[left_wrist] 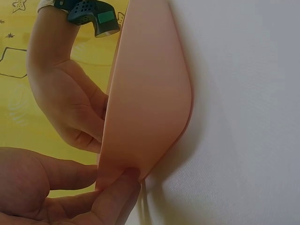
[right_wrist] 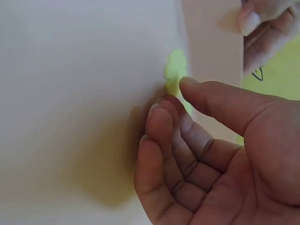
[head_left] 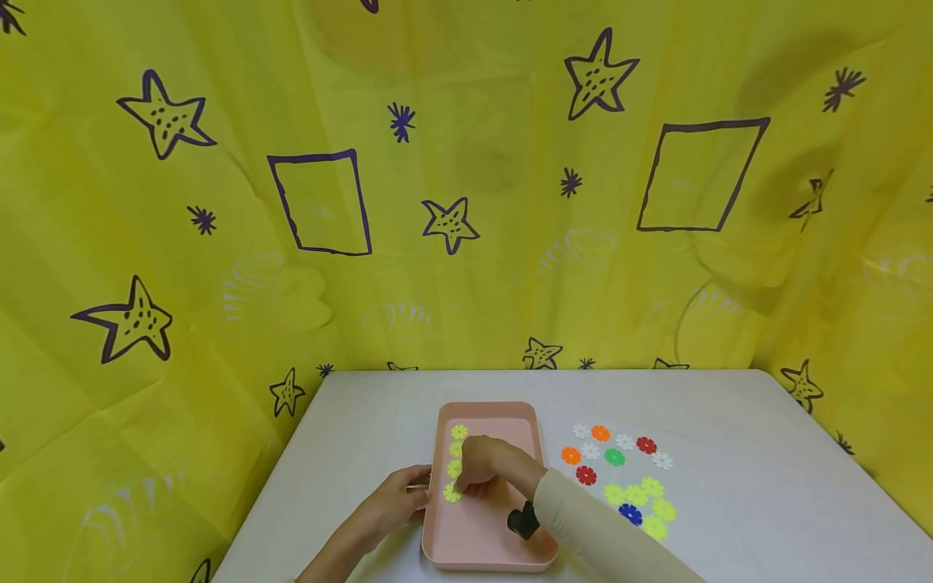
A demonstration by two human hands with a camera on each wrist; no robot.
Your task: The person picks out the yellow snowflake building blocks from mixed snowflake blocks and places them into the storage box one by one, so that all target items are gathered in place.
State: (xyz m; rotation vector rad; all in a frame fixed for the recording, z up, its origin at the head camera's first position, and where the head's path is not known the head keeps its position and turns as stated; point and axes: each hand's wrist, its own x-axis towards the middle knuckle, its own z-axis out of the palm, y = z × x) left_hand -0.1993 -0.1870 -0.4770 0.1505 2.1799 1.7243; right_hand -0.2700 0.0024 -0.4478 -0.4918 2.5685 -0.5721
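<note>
A pink tray (head_left: pixel 503 542) lies on the white table. My left hand (head_left: pixel 394 506) grips its left wall, with the thumb at the rim and fingers against the outside. Along the tray's left inner side runs a column of several yellow flower-shaped discs (head_left: pixel 458 432). Reaching into the tray, my right hand (head_left: pixel 483 463) has its thumb and forefinger at the edge of the nearest yellow disc (right_wrist: pixel 176 68), pinching it close over the tray floor. The other right fingers are curled, and part of that disc is hidden behind the fingertips.
Right of the tray, loose flower-shaped discs lie on the table: white, orange, red, a green disc (head_left: pixel 615 457), a blue disc (head_left: pixel 630 514) and several yellow discs (head_left: pixel 664 509). A yellow patterned curtain (head_left: pixel 496 283) hangs behind and beside the table (head_left: pixel 364 421).
</note>
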